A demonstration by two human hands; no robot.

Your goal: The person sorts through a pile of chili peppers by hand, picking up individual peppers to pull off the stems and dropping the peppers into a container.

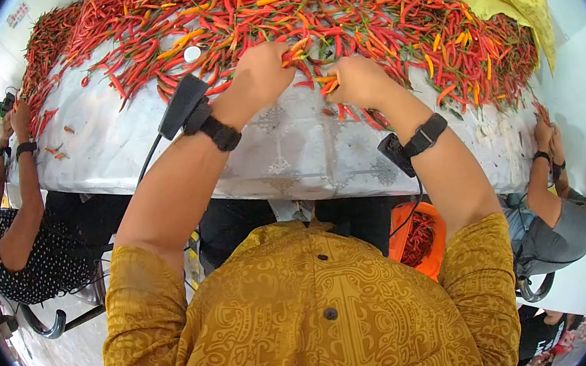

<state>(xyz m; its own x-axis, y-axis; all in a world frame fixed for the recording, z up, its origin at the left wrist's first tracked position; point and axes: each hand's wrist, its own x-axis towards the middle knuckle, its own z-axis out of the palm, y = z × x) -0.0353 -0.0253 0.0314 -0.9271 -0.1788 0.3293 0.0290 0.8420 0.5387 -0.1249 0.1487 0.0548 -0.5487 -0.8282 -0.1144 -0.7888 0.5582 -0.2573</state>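
Head view: left fingers (282, 67) and right fingers (341, 74) each grip chillies (328, 85) protruding inward.

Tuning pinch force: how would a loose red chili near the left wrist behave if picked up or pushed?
The red chili is slim, so probably light. Its skin looks smooth, so it may slip in a loose pinch. Chilies in the pile are tapered, many curved, so one pushed would more likely swivel than roll straight.

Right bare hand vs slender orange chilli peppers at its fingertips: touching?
Touching. Head view shows it: the right bare hand pinches the slender orange chilli peppers, with no visible gap.
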